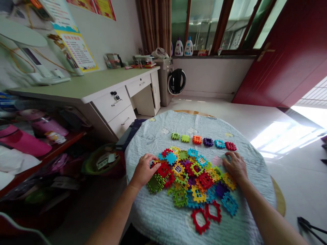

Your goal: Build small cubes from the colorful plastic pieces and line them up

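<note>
Your left fingers and thumb stand narrow at the left edge of the pile (191, 179); a bit of purple shows between them, but you cannot tell from here whether this left hand (143, 171) grips a piece or merely touches one. Your right hand (236, 166) rests low, fingers bent, at the pile's right edge; no piece shows in it, though what lies under the palm is hidden. The red piece (163, 169) is right at your left fingertips, the blue star (171, 157) just beyond, and the dark green piece (155, 183) just below that hand. By your right wrist lie the yellow piece (229, 181) and, nearer to you, the blue piece (230, 203). The relation to mind: the pile fills the gap between your hands, widest crosswise, with two red frames (201, 229) trailing from its near edge toward you. Beyond it, farther out than both sets of fingertips, six pieces make a row whose long axis also runs left to right, dropping slightly toward your right hand. That hand is much the nearer to the row's red end (231, 146), just past its fingertips; the green end (175, 136) lies ahead and to the right of your left fingers. Under everything spreads the cloth (150, 211); well past your left fingers stands the desk (97, 80).
</note>
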### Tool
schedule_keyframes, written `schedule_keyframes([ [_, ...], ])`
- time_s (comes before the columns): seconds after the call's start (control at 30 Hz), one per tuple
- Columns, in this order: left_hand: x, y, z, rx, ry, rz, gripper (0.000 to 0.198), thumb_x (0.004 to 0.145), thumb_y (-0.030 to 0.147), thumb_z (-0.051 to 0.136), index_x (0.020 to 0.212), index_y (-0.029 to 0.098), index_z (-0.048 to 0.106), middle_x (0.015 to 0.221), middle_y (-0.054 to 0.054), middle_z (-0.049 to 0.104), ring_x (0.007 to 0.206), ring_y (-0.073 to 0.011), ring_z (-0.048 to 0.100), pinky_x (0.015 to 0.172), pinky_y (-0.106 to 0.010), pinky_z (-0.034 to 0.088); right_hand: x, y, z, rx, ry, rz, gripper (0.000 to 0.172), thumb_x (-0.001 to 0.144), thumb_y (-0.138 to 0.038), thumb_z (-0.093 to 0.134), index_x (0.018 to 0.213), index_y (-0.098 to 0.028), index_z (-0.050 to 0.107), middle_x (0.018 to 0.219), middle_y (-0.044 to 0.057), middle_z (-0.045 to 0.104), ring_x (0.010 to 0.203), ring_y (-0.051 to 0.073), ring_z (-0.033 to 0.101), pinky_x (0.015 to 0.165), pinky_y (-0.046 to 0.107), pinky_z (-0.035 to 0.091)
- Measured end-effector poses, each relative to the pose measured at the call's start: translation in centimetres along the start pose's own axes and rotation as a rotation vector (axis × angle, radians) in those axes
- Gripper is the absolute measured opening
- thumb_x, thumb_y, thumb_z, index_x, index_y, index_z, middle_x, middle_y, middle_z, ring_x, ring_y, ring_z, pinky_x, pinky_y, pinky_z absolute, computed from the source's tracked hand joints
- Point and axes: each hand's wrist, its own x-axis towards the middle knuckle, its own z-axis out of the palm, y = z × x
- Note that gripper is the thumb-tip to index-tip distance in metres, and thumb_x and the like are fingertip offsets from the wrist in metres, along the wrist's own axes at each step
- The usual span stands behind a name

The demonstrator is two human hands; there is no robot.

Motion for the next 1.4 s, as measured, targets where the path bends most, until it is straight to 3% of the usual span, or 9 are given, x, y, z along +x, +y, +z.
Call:
schedule_keyframes([
  [0.2,-0.4,0.8,0.6,0.093,-0.114,-0.039,0.011,0.073,0.024,0.068,0.083,0.021,0.064,0.089,-0.003,0.062,0.087,-0.0207,0.058,0.084,-0.036,0.047,0.0,-0.5,-0.3,0.021,-0.003,0.015,0.032,0.081,-0.037,0.052,0.105,-0.021,0.065,0.116,0.011,0.061,0.107,0.029,0.054,0.093,0.042,0.04],
  [0.4,0.0,1.4,1.0,0.068,-0.095,0.002,0.004,0.076,0.018,0.059,0.074,0.021,0.06,0.081,-0.002,0.06,0.08,-0.0187,0.057,0.079,-0.034,0.047,-0.1,-0.9,-0.7,0.027,-0.003,0.02,0.029,0.081,-0.036,0.052,0.103,-0.021,0.064,0.115,0.01,0.061,0.105,0.027,0.053,0.092,0.041,0.039],
  [0.7,0.2,3.2,2.9,-0.358,-0.034,-0.023,0.012,0.079,0.025,0.056,0.088,0.021,0.063,0.099,-0.004,0.06,0.091,-0.0172,0.062,0.077,-0.03,0.055,-0.2,-1.2,-1.0,0.037,-0.022,0.039,0.029,0.082,-0.036,0.053,0.104,-0.021,0.063,0.116,0.01,0.06,0.107,0.028,0.053,0.092,0.041,0.039],
  [0.8,0.1,3.3,3.4,-0.435,-0.029,-0.007,0.013,0.082,0.026,0.055,0.09,0.021,0.063,0.102,-0.005,0.061,0.098,-0.0172,0.062,0.085,-0.031,0.054,-0.2,-1.0,-0.9,0.028,-0.02,0.03,0.029,0.081,-0.035,0.053,0.105,-0.021,0.063,0.116,0.009,0.06,0.107,0.028,0.052,0.093,0.04,0.039],
  [0.9,0.4,2.5,3.1,-0.359,0.04,0.032,0.016,0.086,0.026,0.05,0.091,0.021,0.064,0.106,-0.006,0.061,0.107,-0.0185,0.06,0.096,-0.035,0.05,-0.1,-0.8,-0.7,0.02,-0.024,0.027,0.031,0.081,-0.036,0.052,0.106,-0.021,0.063,0.117,0.01,0.06,0.108,0.028,0.052,0.094,0.041,0.039],
  [1.1,2.6,-0.8,2.7,-0.075,0.211,0.056,0.019,0.085,0.024,0.047,0.092,0.02,0.064,0.103,-0.007,0.063,0.105,-0.0223,0.059,0.101,-0.042,0.046,-0.1,-0.9,-0.7,0.009,-0.038,0.03,0.031,0.082,-0.037,0.052,0.106,-0.021,0.063,0.119,0.01,0.059,0.109,0.028,0.051,0.095,0.041,0.038],
  [1.27,4.7,-3.1,4.3,0.062,0.207,0.052,0.017,0.083,0.025,0.049,0.089,0.019,0.064,0.101,-0.009,0.064,0.102,-0.025,0.059,0.098,-0.044,0.046,-0.2,-1.1,-1.0,0.008,-0.044,0.027,0.031,0.082,-0.035,0.051,0.107,-0.02,0.062,0.119,0.011,0.058,0.109,0.028,0.051,0.096,0.041,0.038],
  [1.4,4.8,-3.8,4.9,0.057,0.184,0.044,0.019,0.085,0.03,0.048,0.086,0.019,0.063,0.098,-0.008,0.065,0.098,-0.0235,0.06,0.095,-0.041,0.048,-0.2,-1.1,-1.0,0.028,-0.045,0.025,0.03,0.082,-0.035,0.051,0.107,-0.02,0.062,0.118,0.011,0.058,0.109,0.028,0.051,0.096,0.042,0.038],
])
